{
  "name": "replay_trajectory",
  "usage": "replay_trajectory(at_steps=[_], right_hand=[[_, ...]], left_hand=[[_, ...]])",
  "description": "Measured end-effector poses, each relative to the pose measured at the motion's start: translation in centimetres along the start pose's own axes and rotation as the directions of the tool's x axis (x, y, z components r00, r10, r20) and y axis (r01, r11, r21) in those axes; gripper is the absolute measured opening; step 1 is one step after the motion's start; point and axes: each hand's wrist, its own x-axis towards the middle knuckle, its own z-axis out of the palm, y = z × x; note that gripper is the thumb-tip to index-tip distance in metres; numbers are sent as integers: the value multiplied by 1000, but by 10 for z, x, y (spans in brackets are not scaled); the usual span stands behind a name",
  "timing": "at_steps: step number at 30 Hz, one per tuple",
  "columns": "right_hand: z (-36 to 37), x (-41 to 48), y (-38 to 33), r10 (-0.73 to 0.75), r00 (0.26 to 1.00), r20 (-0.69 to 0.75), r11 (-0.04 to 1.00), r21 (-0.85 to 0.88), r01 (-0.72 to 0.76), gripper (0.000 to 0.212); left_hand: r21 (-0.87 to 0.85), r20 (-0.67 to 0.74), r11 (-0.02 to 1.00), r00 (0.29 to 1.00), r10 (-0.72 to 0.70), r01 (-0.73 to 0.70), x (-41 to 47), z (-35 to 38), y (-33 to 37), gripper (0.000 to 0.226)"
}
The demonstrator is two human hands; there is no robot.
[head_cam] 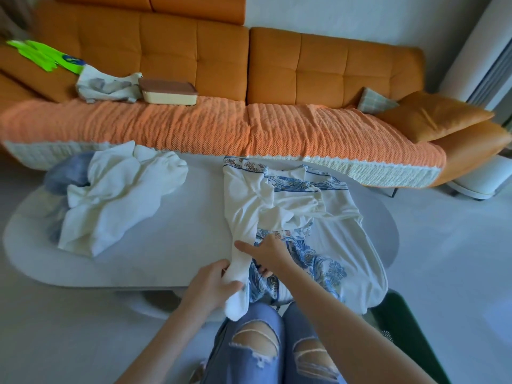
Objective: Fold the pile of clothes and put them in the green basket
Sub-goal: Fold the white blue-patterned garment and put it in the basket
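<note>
Though strewn with clothes (116,195), pale table (171,245) before sofa (332,62)

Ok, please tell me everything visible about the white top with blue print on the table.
The white top with blue print looks like thin, wrinkled cloth with blue floral patterns and small orange details. It lies spread on the right part of the pale oval table, near edge hanging toward the person's knees. One long white sleeve is folded down across it. The left hand grips the sleeve end; the right hand rests on the printed part, perhaps pinching it.
</note>
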Motion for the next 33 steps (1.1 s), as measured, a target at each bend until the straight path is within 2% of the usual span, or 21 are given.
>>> replay_trajectory(at_steps=[2,4,7,8,10,12,13,16,18,20,22,24,25,26,28,30,33], right_hand=[[1,-3,1,18,998,59,988,150,-27,32],[-3,-9,-2,-29,999,40,975,221,19,16],[-22,-17,4,-68,993,-91,879,466,103,22],[-28,-17,13,-67,990,-126,856,502,122,25],[-35,-16,38,-36,984,-173,905,412,106,23],[-33,-18,59,6,988,-156,980,200,25,22],[-33,-20,65,20,989,-148,992,125,-1,27],[-31,-24,68,-70,989,-133,996,-59,62,48],[-28,-27,66,-81,991,-106,975,-216,57,56],[-25,-28,67,-74,994,-86,951,-305,45,50],[-24,-30,65,-102,995,-10,948,-302,94,33],[-24,-31,65,-95,994,44,986,-133,100,21],[-24,-31,66,-76,995,66,997,30,74,16],[-26,-33,66,-53,994,92,974,225,31,15],[-30,-36,67,-53,985,164,820,571,-51,16],[-34,-38,66,-70,975,211,705,702,-101,17],[-34,-40,69,-88,965,248,642,755,-135,17]], left_hand=[[-52,-80,998,996,30,-35,-10,7,10,11],[-69,-163,994,984,75,-87,-18,12,24,11],[21,-302,966,920,251,-257,-26,21,55,25],[37,-310,952,902,299,-303,-29,25,66,30],[70,-181,938,920,347,-340,-37,40,80,34],[191,-9,925,942,335,-327,-41,59,76,31],[216,6,929,952,307,-301,-42,64,68,28],[131,-130,965,962,242,-225,-40,62,38,21],[158,-230,964,941,247,-215,-40,59,22,24],[56,-247,986,954,168,-159,-39,58,14,26],[-191,-205,979,978,36,-77,-36,58,14,21],[-411,-153,912,987,-46,-21,-30,59,12,23],[-497,-108,868,992,-58,-3,-27,61,10,29],[-541,-65,841,997,-48,5,-26,62,9,37],[-539,-19,842,1000,6,-16,-29,64,8,46],[-477,-33,875,997,70,-77,-30,69,4,56],[-401,-153,896,979,137,-189,-28,73,5,62]])
